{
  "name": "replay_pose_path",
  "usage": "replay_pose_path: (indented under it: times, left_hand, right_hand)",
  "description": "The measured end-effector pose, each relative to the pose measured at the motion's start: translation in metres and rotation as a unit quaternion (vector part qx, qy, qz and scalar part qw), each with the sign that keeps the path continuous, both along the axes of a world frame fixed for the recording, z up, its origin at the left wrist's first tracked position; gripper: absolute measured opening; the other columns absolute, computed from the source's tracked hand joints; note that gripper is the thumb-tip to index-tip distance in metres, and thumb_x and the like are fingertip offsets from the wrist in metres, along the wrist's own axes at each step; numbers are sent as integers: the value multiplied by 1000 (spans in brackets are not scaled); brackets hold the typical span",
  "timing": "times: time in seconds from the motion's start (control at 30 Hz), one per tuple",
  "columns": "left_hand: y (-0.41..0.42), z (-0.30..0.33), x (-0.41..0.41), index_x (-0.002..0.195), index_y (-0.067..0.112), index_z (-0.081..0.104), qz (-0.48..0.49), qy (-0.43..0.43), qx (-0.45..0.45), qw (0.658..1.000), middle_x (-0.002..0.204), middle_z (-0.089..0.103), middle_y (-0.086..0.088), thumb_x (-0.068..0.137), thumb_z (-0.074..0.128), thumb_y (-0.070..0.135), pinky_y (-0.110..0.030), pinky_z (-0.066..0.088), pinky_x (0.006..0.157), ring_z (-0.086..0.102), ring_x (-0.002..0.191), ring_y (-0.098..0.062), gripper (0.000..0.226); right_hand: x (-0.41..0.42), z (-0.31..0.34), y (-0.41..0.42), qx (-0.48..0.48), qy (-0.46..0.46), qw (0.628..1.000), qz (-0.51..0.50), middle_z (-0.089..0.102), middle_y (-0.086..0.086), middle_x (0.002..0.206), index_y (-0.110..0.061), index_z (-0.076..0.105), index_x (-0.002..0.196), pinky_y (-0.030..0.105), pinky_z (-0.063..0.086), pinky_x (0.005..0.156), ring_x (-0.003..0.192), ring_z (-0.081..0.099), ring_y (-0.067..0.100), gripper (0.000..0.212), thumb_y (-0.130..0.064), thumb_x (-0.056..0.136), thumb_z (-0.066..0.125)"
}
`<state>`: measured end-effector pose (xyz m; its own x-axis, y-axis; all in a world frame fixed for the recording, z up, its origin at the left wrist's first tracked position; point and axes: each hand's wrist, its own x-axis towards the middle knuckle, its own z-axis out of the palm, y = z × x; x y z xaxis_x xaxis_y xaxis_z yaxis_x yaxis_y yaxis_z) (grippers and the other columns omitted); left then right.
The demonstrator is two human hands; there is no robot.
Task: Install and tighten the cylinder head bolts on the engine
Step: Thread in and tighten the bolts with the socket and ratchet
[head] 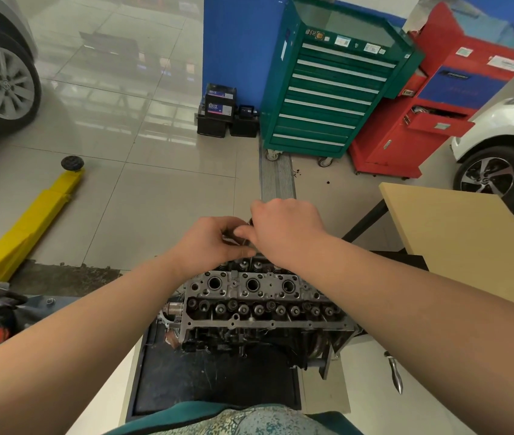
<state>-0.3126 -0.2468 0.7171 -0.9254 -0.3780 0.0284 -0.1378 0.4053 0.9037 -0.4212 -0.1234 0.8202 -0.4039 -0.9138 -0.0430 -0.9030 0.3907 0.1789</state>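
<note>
Your left hand and right hand are meeting over the far side of the engine. Both are pinching a small dark part between curled fingers.

Two hands, one engine, two tool cabinets.
</note>
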Motion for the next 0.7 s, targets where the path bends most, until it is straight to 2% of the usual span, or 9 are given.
replay_pose_path:
  times: [0.07, 0.2, 0.33, 0.4, 0.47, 0.53, 0.57, 0.63, 0.7]
  left_hand:
    - [-1, 1, -1, 81, 42, 71, 1, 3, -10, 1000, 79, 75, 19, 81, 88, 17, -13, 50, 66, 69, 74, -2, 30]
    - [-1, -2, -5, 85, 33, 73, -9, -1, -14, 1000, 85, 76, 16, 83, 87, 20, -11, 51, 71, 70, 78, -5, 19]
    - [3, -2, -3, 82, 47, 70, -13, 21, -17, 1000, 87, 75, 21, 84, 83, 19, -10, 51, 74, 70, 83, 0, 31]
    - [6, -3, -3, 74, 52, 67, -3, 33, -23, 999, 76, 72, 24, 79, 85, 24, -9, 46, 64, 66, 71, 3, 33]
    - [4, -4, -4, 71, 51, 66, 3, 26, -44, 999, 69, 69, 20, 81, 79, 22, -13, 43, 57, 61, 60, -3, 33]
    - [-3, -4, -5, 75, 49, 68, -7, 12, -54, 998, 68, 69, 15, 88, 78, 14, -20, 47, 56, 60, 58, -7, 39]
    - [-6, -3, -4, 76, 50, 69, -17, 9, -51, 999, 68, 68, 18, 91, 79, 13, -15, 45, 56, 59, 58, -4, 41]
    - [-7, -2, -1, 83, 50, 67, -39, 4, -41, 998, 75, 70, 26, 93, 79, 15, -8, 46, 64, 64, 67, 5, 38]
    - [-5, -1, 0, 86, 45, 68, -37, 4, -30, 999, 84, 74, 22, 88, 84, 20, -10, 50, 72, 70, 80, 1, 29]
  right_hand:
    - [0, -1, 0, 2, -19, 1000, 25, 52, -1, 79, -22, 50, 101, 33, 29, 54, 74, 53, 26, 45, -67, 99, 44]
    - [-6, 3, 6, 50, -95, 988, 110, 60, 2, 105, -18, 51, 116, 39, 45, 63, 93, 62, 28, 28, -34, 98, 63]
    - [-2, -5, -2, 22, -73, 997, 26, 62, 5, 88, -13, 60, 105, 37, 38, 59, 77, 54, 27, 36, -48, 104, 51]
    - [1, -10, -7, 17, -71, 997, -12, 49, -1, 72, -17, 60, 94, 34, 34, 55, 73, 48, 25, 45, -58, 103, 46]
    - [-1, -9, -6, 19, -90, 996, 5, 47, -2, 74, -19, 55, 97, 35, 37, 56, 74, 51, 26, 46, -65, 98, 49]
    - [-8, -3, -2, 25, -111, 992, 60, 57, 0, 88, -20, 52, 113, 39, 48, 62, 82, 60, 28, 38, -54, 97, 59]
    - [-11, 0, -1, 32, -112, 990, 82, 58, 0, 90, -19, 51, 114, 40, 50, 62, 84, 62, 28, 31, -43, 98, 62]
    - [-12, 2, 1, 34, -90, 992, 86, 53, -1, 82, -18, 53, 105, 36, 42, 57, 78, 59, 26, 22, -38, 100, 60]
    - [-9, 2, 0, 26, -46, 998, 45, 45, -4, 69, -22, 50, 82, 30, 28, 49, 68, 48, 23, 36, -52, 102, 49]
